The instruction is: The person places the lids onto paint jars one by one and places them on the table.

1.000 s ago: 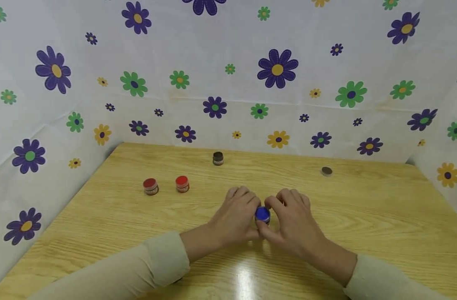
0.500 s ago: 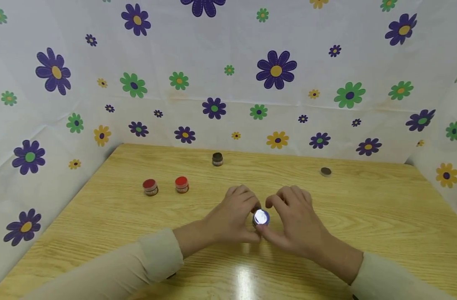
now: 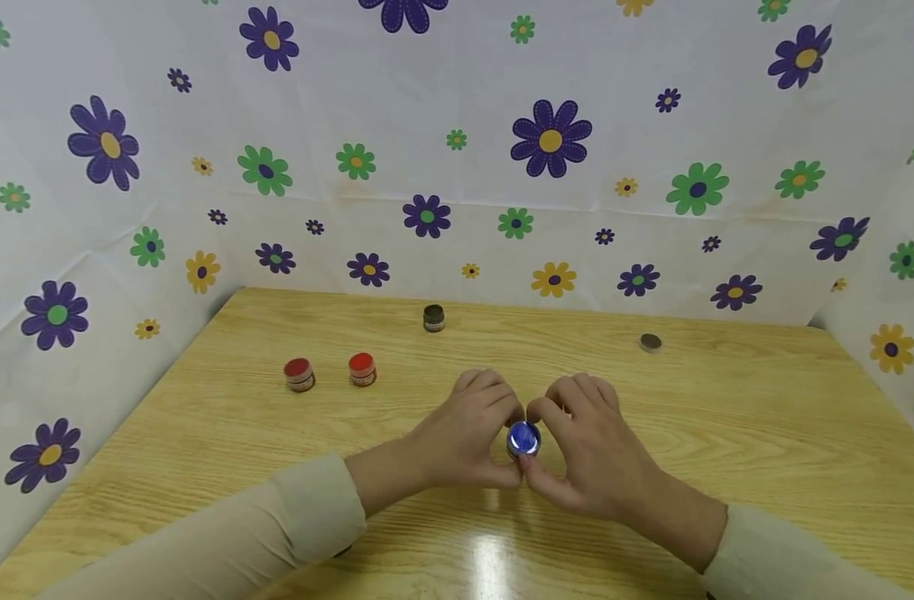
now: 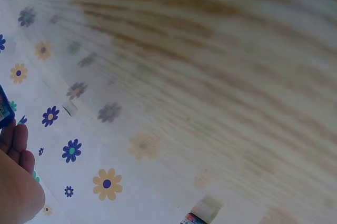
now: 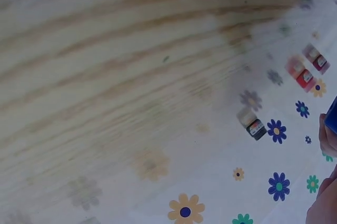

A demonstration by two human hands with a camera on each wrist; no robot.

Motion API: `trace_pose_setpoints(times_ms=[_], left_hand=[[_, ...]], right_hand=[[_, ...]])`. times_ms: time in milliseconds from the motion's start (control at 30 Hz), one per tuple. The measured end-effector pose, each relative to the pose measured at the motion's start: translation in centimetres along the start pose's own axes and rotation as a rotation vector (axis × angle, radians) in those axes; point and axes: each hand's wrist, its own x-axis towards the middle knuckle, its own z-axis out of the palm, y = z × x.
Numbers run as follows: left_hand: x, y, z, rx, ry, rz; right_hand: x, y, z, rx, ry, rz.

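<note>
Hands (image 3: 467, 437) (image 3: 595, 454) pinch blue jar (image 3: 523, 439), mid-table (image 3: 764, 433).

Under my grip lies a light wooden table (image 3: 726, 467) with a wavy grain, and a bright glare of overhead light sits on it just nearer to me than my grip. Beyond my grip and out to both sides, a white flowered sheet (image 3: 457, 100) with purple, green and yellow blooms walls the table in.
</note>
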Motion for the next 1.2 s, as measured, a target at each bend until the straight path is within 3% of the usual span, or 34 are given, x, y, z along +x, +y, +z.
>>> trace_pose_setpoints(times_ms=[233,400,700,967,1200], left_hand=[[-0.2,0.0,0.5,0.027,0.051,0.030],[-0.3,0.1,0.6,0.036,0.071,0.010],[-0.4,1.5,0.4,0.156,0.082,-0.131],[-0.2,1.1,-0.7,0.005,0.009,-0.109],[-0.2,1.0,-0.5,0.001,0.041,-0.068]], right_hand=[[-0.2,-0.3,0.5,0.012,0.039,0.008],[-0.2,-0.4,0.9,0.029,0.067,0.034],[0.1,-0.7,1.1,0.000,0.113,0.092],[0.3,0.2,-0.3,0.060,0.013,0.026],[0.2,0.2,-0.3,0.058,0.024,-0.029]])
